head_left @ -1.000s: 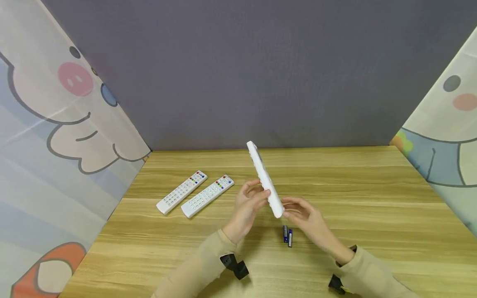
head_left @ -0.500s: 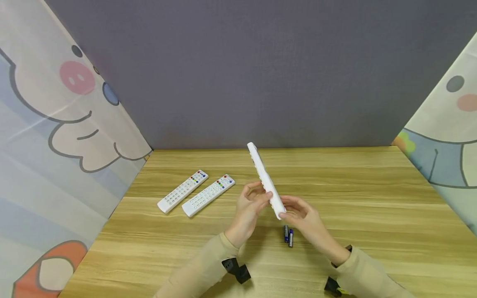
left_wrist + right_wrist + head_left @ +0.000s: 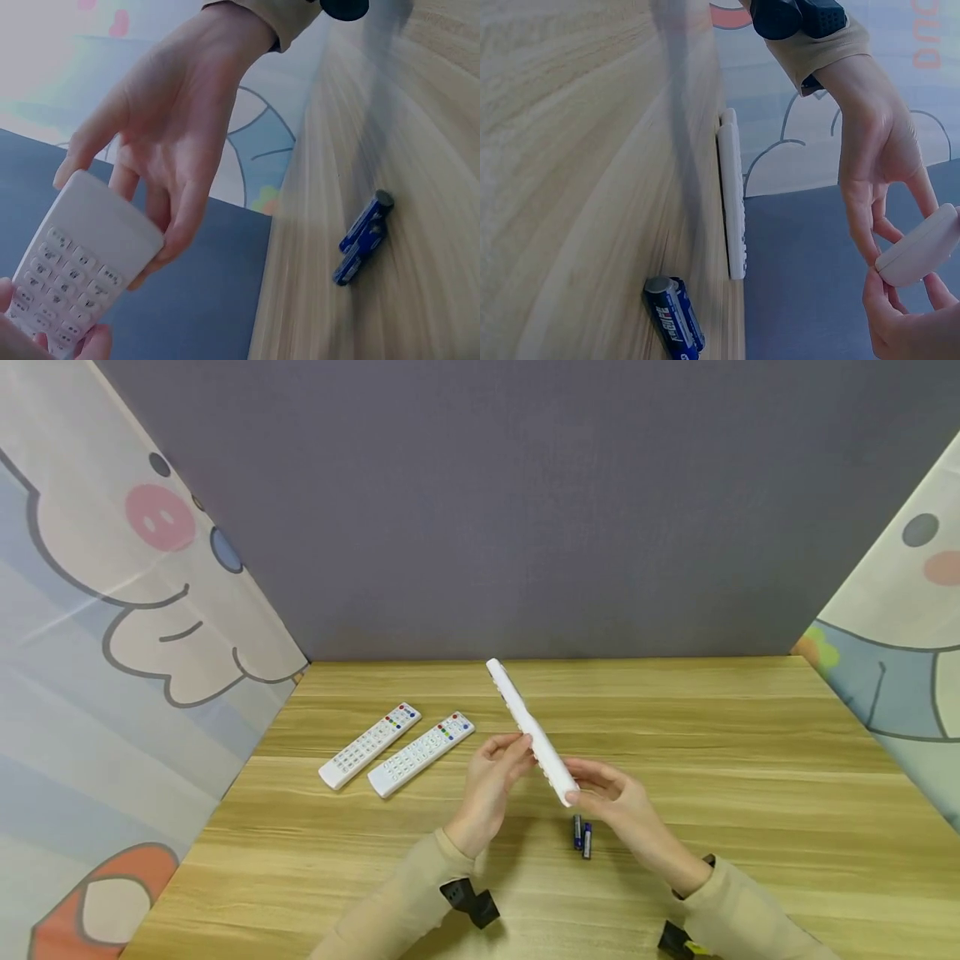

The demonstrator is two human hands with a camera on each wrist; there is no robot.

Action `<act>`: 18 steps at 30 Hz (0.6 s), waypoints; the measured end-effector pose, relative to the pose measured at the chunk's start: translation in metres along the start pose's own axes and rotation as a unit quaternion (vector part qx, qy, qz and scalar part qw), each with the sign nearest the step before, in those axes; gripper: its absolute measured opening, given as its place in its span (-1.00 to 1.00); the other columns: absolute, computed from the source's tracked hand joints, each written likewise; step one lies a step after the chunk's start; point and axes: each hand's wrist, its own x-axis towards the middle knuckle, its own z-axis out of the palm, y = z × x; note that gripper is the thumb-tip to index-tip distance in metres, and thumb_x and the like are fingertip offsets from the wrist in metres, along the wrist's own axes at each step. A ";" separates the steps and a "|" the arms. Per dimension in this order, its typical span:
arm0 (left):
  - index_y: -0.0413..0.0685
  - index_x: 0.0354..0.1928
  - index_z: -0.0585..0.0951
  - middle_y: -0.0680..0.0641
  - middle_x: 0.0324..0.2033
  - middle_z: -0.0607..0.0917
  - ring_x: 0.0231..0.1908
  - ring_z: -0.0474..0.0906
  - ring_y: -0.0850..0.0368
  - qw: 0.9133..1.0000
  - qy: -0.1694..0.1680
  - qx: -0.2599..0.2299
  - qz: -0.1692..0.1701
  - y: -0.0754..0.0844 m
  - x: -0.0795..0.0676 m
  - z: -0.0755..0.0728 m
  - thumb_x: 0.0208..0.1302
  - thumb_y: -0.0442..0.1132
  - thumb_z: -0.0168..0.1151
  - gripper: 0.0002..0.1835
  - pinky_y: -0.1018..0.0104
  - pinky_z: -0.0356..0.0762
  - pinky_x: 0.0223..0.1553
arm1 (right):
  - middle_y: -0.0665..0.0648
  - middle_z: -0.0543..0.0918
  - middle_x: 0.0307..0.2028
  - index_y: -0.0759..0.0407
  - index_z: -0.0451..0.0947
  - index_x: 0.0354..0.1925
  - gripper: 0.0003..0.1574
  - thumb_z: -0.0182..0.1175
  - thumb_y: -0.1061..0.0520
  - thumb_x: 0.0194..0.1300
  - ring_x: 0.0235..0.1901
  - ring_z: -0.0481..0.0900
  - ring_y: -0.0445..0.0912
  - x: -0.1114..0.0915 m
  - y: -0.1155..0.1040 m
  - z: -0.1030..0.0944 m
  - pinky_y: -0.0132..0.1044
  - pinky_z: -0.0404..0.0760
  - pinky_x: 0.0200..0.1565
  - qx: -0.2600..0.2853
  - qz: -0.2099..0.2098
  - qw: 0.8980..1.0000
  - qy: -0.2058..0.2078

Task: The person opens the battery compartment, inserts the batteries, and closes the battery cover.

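A white remote control (image 3: 528, 727) is held tilted above the table, edge-on in the head view, with its keys facing left. My left hand (image 3: 483, 785) grips it around the middle, thumb on the near edge. At its lower end, my right hand (image 3: 618, 802) holds the remote between thumb and fingers. The left wrist view shows the keypad side of the remote (image 3: 82, 259), with the right hand (image 3: 176, 127) at its blank end. Two dark blue batteries (image 3: 582, 837) lie side by side on the table below the right hand.
Two more white remotes, a left one (image 3: 369, 747) and a right one (image 3: 422, 755), lie keys up on the wooden table (image 3: 712, 718), left of my hands. A grey panel (image 3: 525, 510) stands behind the table, with cartoon-print curtains (image 3: 82, 635) on both sides.
The held remote has tipped further over, its upper end moving left and down. My left hand has shifted slightly left with it, and the right thumb has come over the lower end.
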 end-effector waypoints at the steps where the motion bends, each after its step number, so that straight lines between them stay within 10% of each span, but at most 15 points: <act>1: -0.23 -0.28 0.43 -0.05 -0.38 0.57 -0.36 0.56 0.17 1.000 0.000 -0.004 0.001 0.001 0.000 -0.001 0.09 -0.39 0.18 -0.84 0.13 0.50 -0.03 | 0.27 0.43 0.03 0.38 0.30 0.10 -0.41 0.19 0.23 0.11 -0.10 0.48 -0.22 0.000 0.000 0.000 -0.38 0.56 -0.12 -0.001 0.002 1.000 -0.002; 18: -0.32 -0.02 0.37 -0.05 -0.31 0.60 -0.27 0.56 0.14 0.999 0.002 -0.024 0.035 0.019 0.003 -0.010 0.11 -0.48 0.09 -0.65 0.12 0.49 -0.02 | -0.03 0.48 -0.06 0.44 0.34 0.05 -0.41 0.25 0.30 0.03 -0.12 0.47 -0.21 -0.004 0.007 -0.005 -0.37 0.55 -0.08 0.003 -0.036 0.999 -0.016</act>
